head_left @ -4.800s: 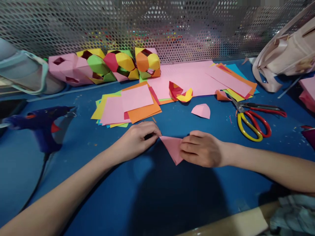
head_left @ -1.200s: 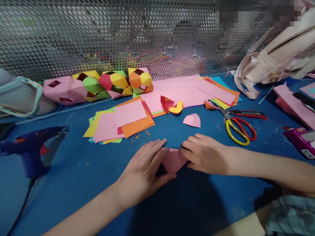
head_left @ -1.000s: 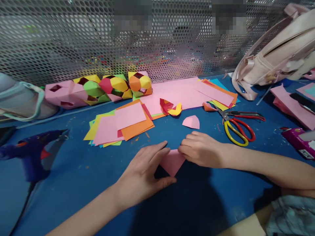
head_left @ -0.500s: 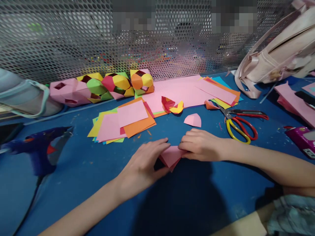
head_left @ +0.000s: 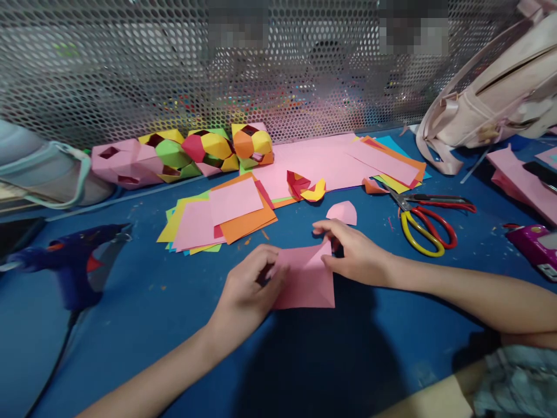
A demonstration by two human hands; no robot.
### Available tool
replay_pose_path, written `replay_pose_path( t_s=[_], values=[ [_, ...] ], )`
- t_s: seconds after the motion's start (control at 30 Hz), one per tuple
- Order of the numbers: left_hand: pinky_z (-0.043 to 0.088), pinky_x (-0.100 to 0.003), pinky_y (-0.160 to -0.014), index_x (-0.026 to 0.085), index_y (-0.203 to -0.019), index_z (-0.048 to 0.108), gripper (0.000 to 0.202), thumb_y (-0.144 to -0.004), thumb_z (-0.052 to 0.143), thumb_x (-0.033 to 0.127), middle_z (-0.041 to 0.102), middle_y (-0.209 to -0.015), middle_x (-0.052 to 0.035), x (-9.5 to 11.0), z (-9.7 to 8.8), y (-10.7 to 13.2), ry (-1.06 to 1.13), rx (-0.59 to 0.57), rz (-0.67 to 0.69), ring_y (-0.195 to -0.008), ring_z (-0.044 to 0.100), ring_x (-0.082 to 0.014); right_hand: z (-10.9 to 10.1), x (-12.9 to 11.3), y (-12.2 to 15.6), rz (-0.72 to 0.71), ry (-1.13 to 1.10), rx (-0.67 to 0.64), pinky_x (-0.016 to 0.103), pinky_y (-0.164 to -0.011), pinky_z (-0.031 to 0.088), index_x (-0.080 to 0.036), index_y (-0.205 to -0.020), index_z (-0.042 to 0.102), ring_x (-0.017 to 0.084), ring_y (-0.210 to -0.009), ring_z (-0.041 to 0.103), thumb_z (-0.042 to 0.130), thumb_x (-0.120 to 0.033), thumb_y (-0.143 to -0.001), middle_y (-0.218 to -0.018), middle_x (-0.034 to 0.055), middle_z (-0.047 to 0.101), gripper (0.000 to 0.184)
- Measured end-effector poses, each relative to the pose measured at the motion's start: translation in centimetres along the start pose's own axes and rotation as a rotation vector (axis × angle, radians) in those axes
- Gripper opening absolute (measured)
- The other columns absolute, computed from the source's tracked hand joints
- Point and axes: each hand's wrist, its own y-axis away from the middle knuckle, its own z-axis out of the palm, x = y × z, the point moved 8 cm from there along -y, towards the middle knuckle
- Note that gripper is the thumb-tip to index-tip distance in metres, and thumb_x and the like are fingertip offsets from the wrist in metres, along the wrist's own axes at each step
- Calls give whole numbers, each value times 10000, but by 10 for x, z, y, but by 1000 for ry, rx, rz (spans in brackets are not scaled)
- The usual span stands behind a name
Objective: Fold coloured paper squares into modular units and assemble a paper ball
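A pink sheet of paper (head_left: 304, 281), small and roughly square, is held between both hands just above the blue table. My left hand (head_left: 255, 284) pinches its left side, thumb in front and fingers curled. At the upper right corner, my right hand (head_left: 359, 249) grips the sheet by its edge, which bends up there; some fingertips are hidden. Faint creases cross the paper. Just beyond my right hand lies a rounded pink paper piece (head_left: 342, 212). Farther back sit a folded red paper piece (head_left: 297, 184) and a yellow one (head_left: 315, 190).
Stacked coloured paper squares (head_left: 237, 200) lie left of centre. Scissors (head_left: 420, 226) rest at right, near a purple tool (head_left: 533, 247). A blue glue gun (head_left: 72, 255) stands left, its cord trailing forward. Folded paper balls (head_left: 209, 151), a bottle (head_left: 47, 168) and a backpack (head_left: 500, 87) line the mesh panel (head_left: 304, 75).
The pink paper was folded to a point; now it is spread out into a square. My right hand has lifted and turned, and my left hand's fingers have curled in.
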Motion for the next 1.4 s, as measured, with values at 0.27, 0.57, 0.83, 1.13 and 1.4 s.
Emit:
replay_pose_path(
  t_s=[0.27, 0.57, 0.83, 1.13, 1.4],
  values=[
    [428, -223, -539, 181, -783, 544, 124, -773, 546, 305, 587, -838, -22, -22, 3, 1, 287, 44, -249, -643, 520, -117, 5, 16, -1, 121, -318, 82, 278, -740, 506, -181, -1241, 338, 106, -832, 549, 559, -102, -733, -1170, 113, 492, 560],
    [460, -248, -656, 182, -850, 514, 202, -736, 608, 320, 588, -942, -29, -33, 4, 5, 405, 147, -349, -790, 575, -149, 22, 13, 3, 214, -659, -34, 259, -685, 476, -201, -1307, 285, 133, -806, 590, 562, -140, -769, -953, 36, 596, 609],
    [462, -288, -683, 196, -856, 531, 174, -725, 567, 304, 604, -806, -11, -29, 1, -7, 66, 33, -226, -755, 584, -171, 8, 6, 4, 96, -236, 9, 308, -787, 466, -191, -1290, 393, 167, -904, 586, 533, -111, -754, -1043, 53, 614, 559],
    [454, -312, -673, 231, -989, 563, 247, -755, 508, 178, 606, -852, -14, -28, 18, -3, -232, -130, 2, -740, 556, -173, 20, -12, 7, -213, 45, -15, 350, -915, 435, -156, -1240, 460, 197, -1067, 540, 456, -34, -756, -1182, 94, 582, 500],
    [463, -296, -714, 221, -1021, 522, 314, -765, 451, 54, 637, -920, -28, -5, 22, -1, -159, -179, 211, -828, 593, -163, 27, -15, 9, -280, 104, -65, 323, -821, 435, -156, -1247, 442, 190, -920, 543, 475, -13, -770, -981, 56, 647, 500]
  ],
)
